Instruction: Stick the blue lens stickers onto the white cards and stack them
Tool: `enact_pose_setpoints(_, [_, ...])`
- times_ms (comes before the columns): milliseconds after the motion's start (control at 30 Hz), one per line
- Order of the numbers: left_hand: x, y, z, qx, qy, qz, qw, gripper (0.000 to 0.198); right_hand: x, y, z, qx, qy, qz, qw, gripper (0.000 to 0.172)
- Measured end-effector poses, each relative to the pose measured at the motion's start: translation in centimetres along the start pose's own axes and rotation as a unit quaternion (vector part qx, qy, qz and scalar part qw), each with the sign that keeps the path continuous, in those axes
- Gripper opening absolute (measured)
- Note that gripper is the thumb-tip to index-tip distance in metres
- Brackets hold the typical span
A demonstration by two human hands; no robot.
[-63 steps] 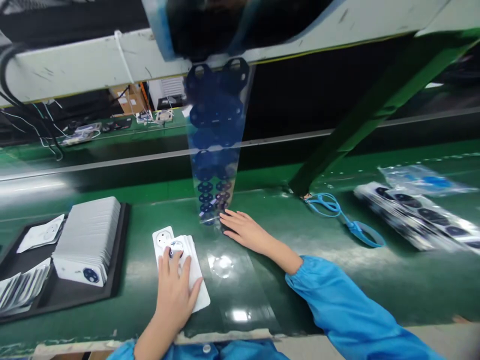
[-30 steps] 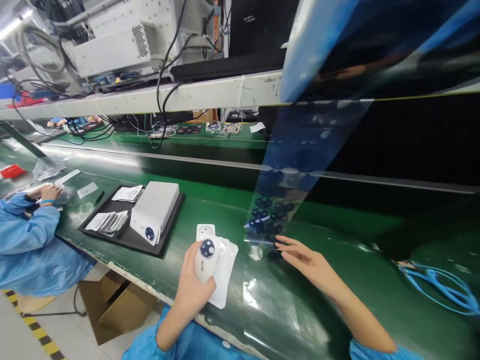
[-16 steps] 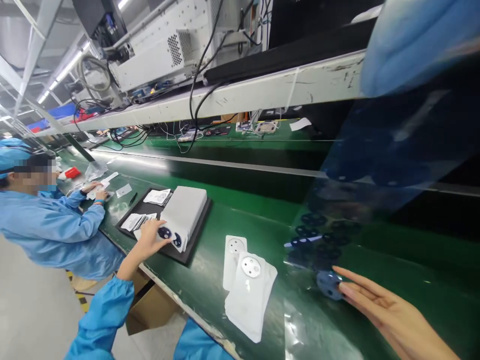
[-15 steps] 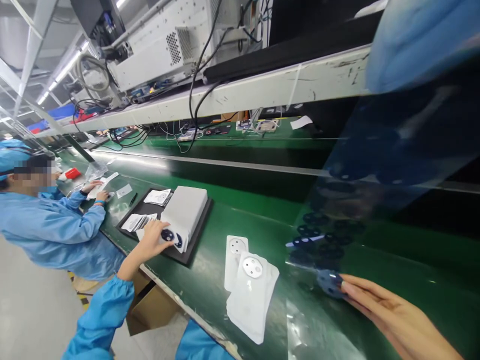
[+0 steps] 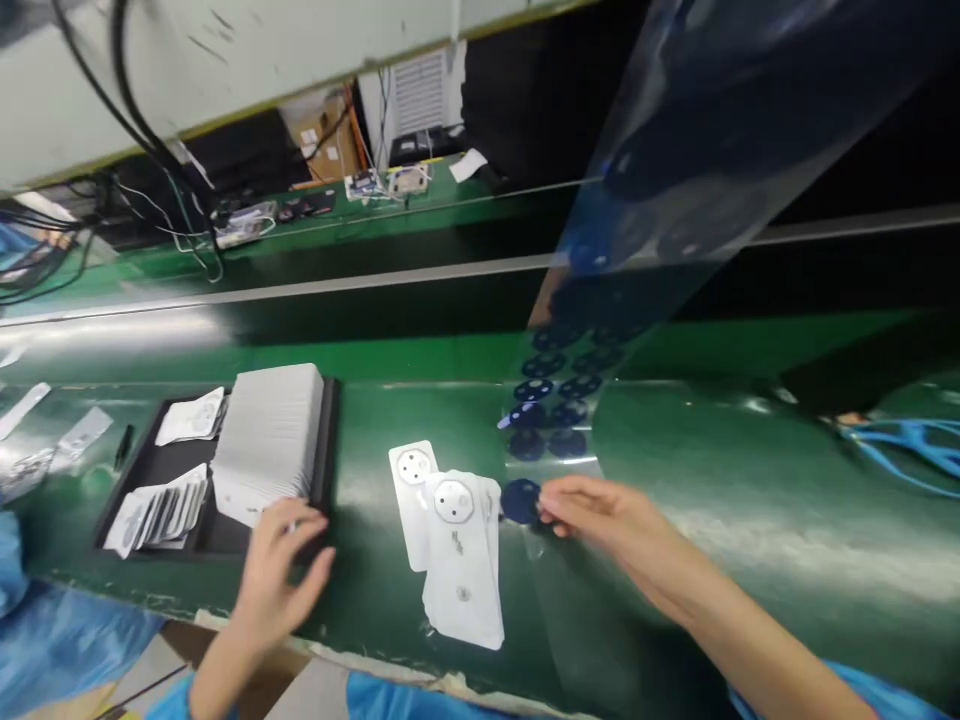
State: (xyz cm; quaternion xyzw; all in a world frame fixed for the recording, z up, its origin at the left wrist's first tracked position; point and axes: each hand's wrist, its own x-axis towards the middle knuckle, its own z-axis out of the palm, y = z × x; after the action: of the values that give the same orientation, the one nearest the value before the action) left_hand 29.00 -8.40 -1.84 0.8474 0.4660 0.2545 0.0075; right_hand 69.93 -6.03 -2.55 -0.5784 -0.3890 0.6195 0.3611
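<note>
At the front edge of the black tray (image 5: pixel 330 470), my left hand (image 5: pixel 279 575) has its fingers apart and nothing in them. Just behind it stands a thick stack of white cards (image 5: pixel 264 430). My right hand (image 5: pixel 589 512) pinches a dark blue round sticker with small holes (image 5: pixel 520 501) by its right edge. Above that hand, a clear film strip (image 5: pixel 551 463) carrying several more dark blue stickers slopes up to the right. Left of the sticker lies a loose pile of white cards (image 5: pixel 466 575), each visible top printed with a round, holed pattern.
Smaller piles of white cards (image 5: pixel 154 510) occupy the tray's left side. A black pen (image 5: pixel 123 447) lies beyond it. Blue cord-like pieces (image 5: pixel 911 440) rest at the far right. A pale shelf beam (image 5: pixel 247 70) crosses overhead. At the left edge, a blue sleeve (image 5: pixel 52 640) shows.
My view has turned right and come closer. My left hand, earlier gripping a white card with a dark sticker on it at the stack, is now free of it. The right hand still holds its sticker.
</note>
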Motion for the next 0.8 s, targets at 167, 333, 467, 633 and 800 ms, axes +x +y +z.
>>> enact_pose_setpoints(167, [2.2,7.4,7.9,-0.014,-0.060,0.198,0.978,0.020,2.6,0.7,4.3,-0.038,-0.051,-0.028,0.998,0.064])
enact_pose_setpoints(333, [2.7,9.2,11.3,-0.014,-0.026,0.257,0.966,0.023,4.1,1.5,5.7,-0.067,-0.020,-0.003,0.998,0.065])
enact_pose_setpoints(467, [2.6,9.4,11.2,-0.011,-0.021,0.245,0.969,0.018,4.5,1.4,5.0,-0.070,-0.049,0.020,0.996,0.053])
enact_pose_setpoints(633, [2.7,9.5,11.3,-0.040,-0.024,0.236,0.971,0.013,4.3,0.9,4.4,-0.076,-0.059,0.049,0.994,0.049])
enact_pose_setpoints(800, [2.8,9.2,11.5,-0.065,-0.024,0.235,0.970,0.010,3.8,0.4,4.4,-0.104,-0.037,0.079,0.991,0.047])
